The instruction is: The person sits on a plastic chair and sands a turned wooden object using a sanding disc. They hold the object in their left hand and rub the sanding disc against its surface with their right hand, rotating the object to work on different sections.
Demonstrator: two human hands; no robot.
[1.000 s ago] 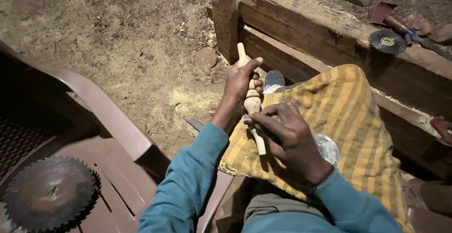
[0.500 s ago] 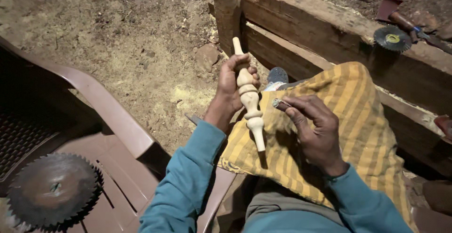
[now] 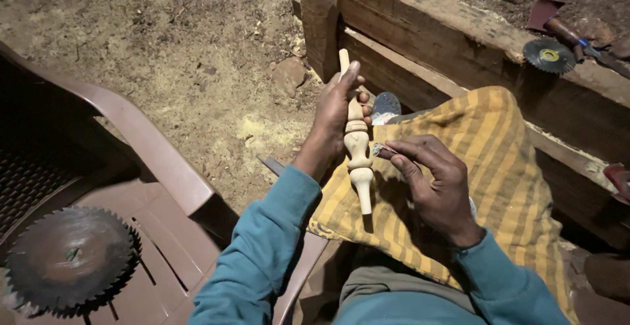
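The spindle [image 3: 357,148] is gripped upright by the left hand [image 3: 335,118] over the cloth [image 3: 499,167]. A small abrasive scrap [image 3: 379,150] is pinched by the right hand [image 3: 436,184], just right of the spindle's middle.

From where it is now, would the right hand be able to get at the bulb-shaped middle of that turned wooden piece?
Probably yes. The right hand pinches a small scrap right beside the spindle; the left hand grips only the upper part, leaving the bulb and lower end bare.
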